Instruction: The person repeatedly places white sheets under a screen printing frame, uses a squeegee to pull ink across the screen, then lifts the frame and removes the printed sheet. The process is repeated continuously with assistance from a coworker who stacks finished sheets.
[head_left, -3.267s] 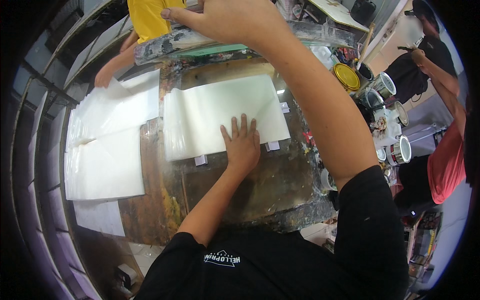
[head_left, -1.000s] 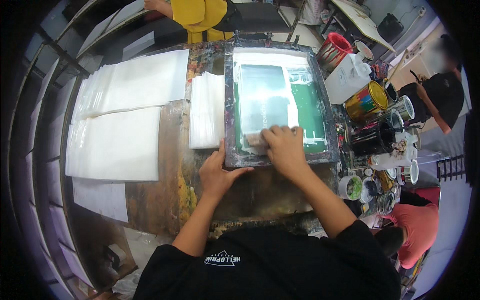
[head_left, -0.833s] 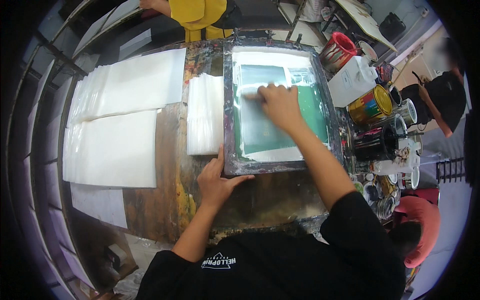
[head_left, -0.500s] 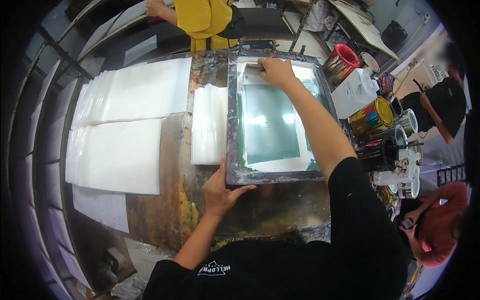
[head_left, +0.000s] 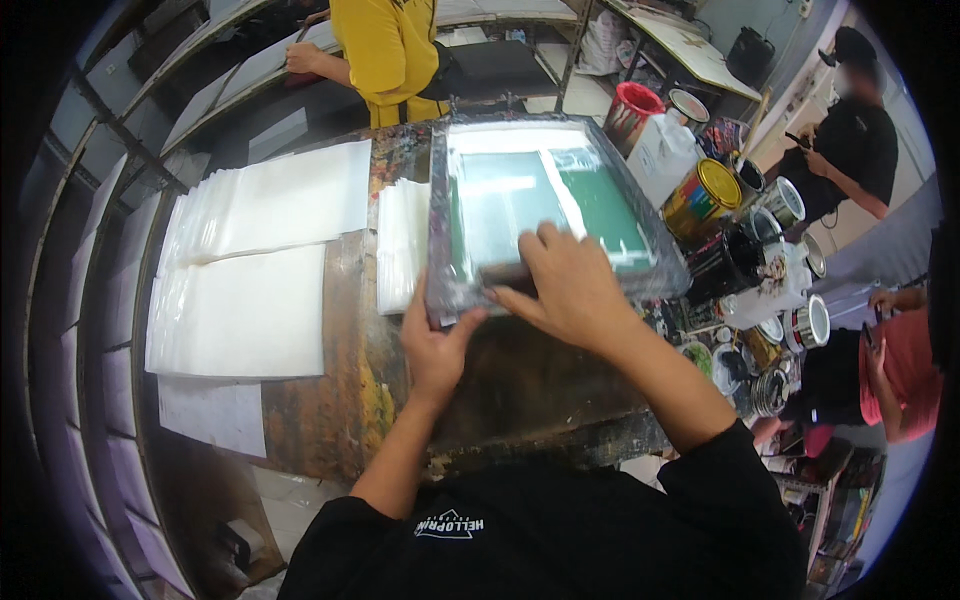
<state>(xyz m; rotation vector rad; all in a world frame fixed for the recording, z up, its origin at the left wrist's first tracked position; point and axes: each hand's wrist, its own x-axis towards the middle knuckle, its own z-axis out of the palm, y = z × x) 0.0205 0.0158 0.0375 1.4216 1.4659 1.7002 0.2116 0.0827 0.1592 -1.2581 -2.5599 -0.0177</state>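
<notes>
Right hand (head_left: 575,285) on a flat tool, left hand (head_left: 437,355) at the screen's corner

The right hand has its fingers curled and its thumb set against them, pinching the flat tool (head_left: 505,273) near the near edge of the framed screen (head_left: 439,215). Motion blur and the fingers hide much of the tool. The left hand is spread around the screen's near left corner, forefinger along the left rail, thumb at the near one; whether it squeezes or merely braces, I cannot tell.

The screen lies toward the far side of the counter (head_left: 520,385), right of the white sheets (head_left: 245,310). A narrower white stack (head_left: 402,245) shows at its left rail, overlapped or just touching, which is unclear.

By its look, the frame should be stiff and fairly light, best taken by the bare rails or corners. The green mesh (head_left: 605,205) is probably taut and easy to dent, and the white smears on it look wet and slippery, so fingers belong off it. The tool seems small and rigid; its top edge would give the cleanest hold. The sheets look thin, light and prone to slide.
</notes>
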